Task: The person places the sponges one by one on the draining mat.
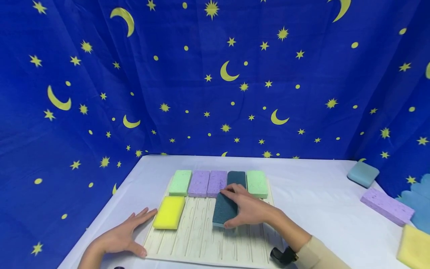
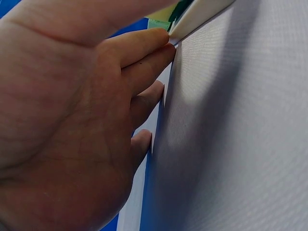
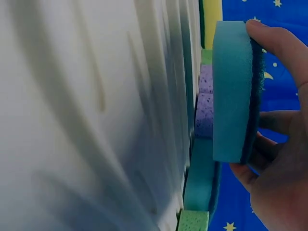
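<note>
My right hand (image 1: 248,206) pinches a blue sponge with a dark scouring side (image 1: 223,210) between thumb and fingers. In the right wrist view this sponge (image 3: 232,91) hangs slightly above the ribbed white tray (image 1: 198,244). Along the tray's back edge lie a green sponge (image 1: 180,183), two purple sponges (image 1: 199,184), another blue sponge (image 1: 236,177) and a second green sponge (image 1: 257,184). A yellow sponge (image 1: 169,213) lies in front, at the tray's left. Beside it, my left hand (image 1: 121,234) rests at the tray's left edge, fingers extended, holding nothing.
At the right of the white table (image 1: 312,198) lie a light-blue sponge (image 1: 363,173), a purple sponge (image 1: 387,206) and a pale yellow sponge (image 1: 414,246). A blue curtain (image 1: 188,82) with stars and moons encloses the table's back and sides.
</note>
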`<state>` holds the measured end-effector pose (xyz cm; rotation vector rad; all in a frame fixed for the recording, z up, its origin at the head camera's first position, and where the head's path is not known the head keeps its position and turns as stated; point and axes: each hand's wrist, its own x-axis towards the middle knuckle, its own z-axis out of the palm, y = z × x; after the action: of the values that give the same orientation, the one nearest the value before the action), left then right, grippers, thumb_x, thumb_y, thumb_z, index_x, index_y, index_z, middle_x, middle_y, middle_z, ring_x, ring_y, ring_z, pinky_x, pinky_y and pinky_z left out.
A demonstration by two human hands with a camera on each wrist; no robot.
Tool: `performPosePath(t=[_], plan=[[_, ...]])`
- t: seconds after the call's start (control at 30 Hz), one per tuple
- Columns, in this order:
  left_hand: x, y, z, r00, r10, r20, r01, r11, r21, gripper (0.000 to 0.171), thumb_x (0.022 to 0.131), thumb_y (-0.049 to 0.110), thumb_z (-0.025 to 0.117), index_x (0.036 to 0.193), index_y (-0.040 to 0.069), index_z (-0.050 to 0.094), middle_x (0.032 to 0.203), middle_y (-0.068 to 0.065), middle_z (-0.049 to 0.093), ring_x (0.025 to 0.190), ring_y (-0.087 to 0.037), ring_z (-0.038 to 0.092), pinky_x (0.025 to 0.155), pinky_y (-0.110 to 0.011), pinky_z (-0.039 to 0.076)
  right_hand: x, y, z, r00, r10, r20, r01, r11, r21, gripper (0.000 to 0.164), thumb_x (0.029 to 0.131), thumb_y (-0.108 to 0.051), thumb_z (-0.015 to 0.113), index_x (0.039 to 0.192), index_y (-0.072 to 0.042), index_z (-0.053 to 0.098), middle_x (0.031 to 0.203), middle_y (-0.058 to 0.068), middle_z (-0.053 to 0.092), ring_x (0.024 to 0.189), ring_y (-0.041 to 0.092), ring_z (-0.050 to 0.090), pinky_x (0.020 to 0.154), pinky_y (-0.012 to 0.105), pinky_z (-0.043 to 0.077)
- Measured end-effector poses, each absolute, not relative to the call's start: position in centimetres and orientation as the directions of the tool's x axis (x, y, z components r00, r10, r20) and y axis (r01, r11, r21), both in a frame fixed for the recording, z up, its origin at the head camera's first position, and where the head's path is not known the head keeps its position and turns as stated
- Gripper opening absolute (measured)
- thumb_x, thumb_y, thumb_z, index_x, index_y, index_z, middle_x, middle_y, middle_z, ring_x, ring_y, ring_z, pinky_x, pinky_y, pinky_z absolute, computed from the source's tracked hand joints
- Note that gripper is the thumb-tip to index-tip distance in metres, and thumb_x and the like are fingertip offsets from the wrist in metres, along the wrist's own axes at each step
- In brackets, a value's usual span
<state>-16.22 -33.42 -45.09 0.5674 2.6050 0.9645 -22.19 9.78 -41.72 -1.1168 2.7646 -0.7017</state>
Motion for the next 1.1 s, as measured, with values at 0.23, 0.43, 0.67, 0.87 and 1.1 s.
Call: performPosePath(t=[0.23,0.43,0.67,0.87,1.1], plan=[[-16.1,-33.3,-45.0,-0.875,0.464,-0.141,0.262,0.697,0.667,0.108,0.065,0.036,0.087,0.153,0.013,0.028,0.152,-0.032,0.016,0.131,-0.063,-0.001,0.095,-0.079,0.002,-22.4,8.7,-42.1,-0.725,-0.683,0.09,-0.646,0.629,-0.432,0.105,0.067,-0.064,0.076,0.149,-0.012,0.037,0.142,-0.003,0.034,0.125,0.014,0.033,0.095,0.038,0.043],[-16.1,-33.4,-45.1,-0.876,0.462,-0.141,0.265,0.703,0.659,0.108,0.065,0.036,0.087,0.153,0.014,0.027,0.152,-0.032,0.016,0.131,-0.064,0.0,0.094,-0.079,0.004,-22.5,7.6,-42.0,-0.707,-0.704,0.068,-0.648,0.607,-0.459,0.104,0.068,-0.064,0.075,0.15,-0.013,0.035,0.142,-0.002,0.033,0.127,0.014,0.032,0.097,0.038,0.042],[-16.3,-33.4,-45.1,-0.875,0.467,-0.13,0.274,0.699,0.661,0.109,0.065,0.036,0.087,0.153,0.013,0.027,0.153,-0.031,0.016,0.132,-0.063,0.0,0.095,-0.079,0.003,-22.6,6.3,-42.3,-0.681,-0.728,0.074,-0.675,0.586,-0.448,0.099,0.071,-0.059,0.075,0.15,-0.013,0.036,0.141,-0.002,0.034,0.127,0.014,0.032,0.099,0.035,0.04],[-16.3,-33.5,-45.1,-0.881,0.451,-0.144,0.253,0.705,0.662,0.109,0.064,0.037,0.087,0.153,0.014,0.028,0.152,-0.031,0.016,0.132,-0.063,-0.001,0.094,-0.079,0.002,-22.8,5.1,-42.4,-0.663,-0.745,0.082,-0.698,0.575,-0.427,0.1,0.072,-0.064,0.071,0.15,-0.013,0.035,0.142,-0.002,0.033,0.129,0.013,0.031,0.1,0.035,0.04],[-16.3,-33.5,-45.1,-0.882,0.446,-0.151,0.246,0.71,0.66,0.109,0.064,0.037,0.087,0.153,0.015,0.028,0.153,-0.031,0.015,0.131,-0.063,-0.001,0.094,-0.079,0.002,-22.9,3.8,-42.5,-0.657,-0.75,0.082,-0.702,0.568,-0.429,0.099,0.073,-0.062,0.071,0.149,-0.01,0.035,0.144,-0.001,0.033,0.131,0.014,0.031,0.102,0.033,0.038]])
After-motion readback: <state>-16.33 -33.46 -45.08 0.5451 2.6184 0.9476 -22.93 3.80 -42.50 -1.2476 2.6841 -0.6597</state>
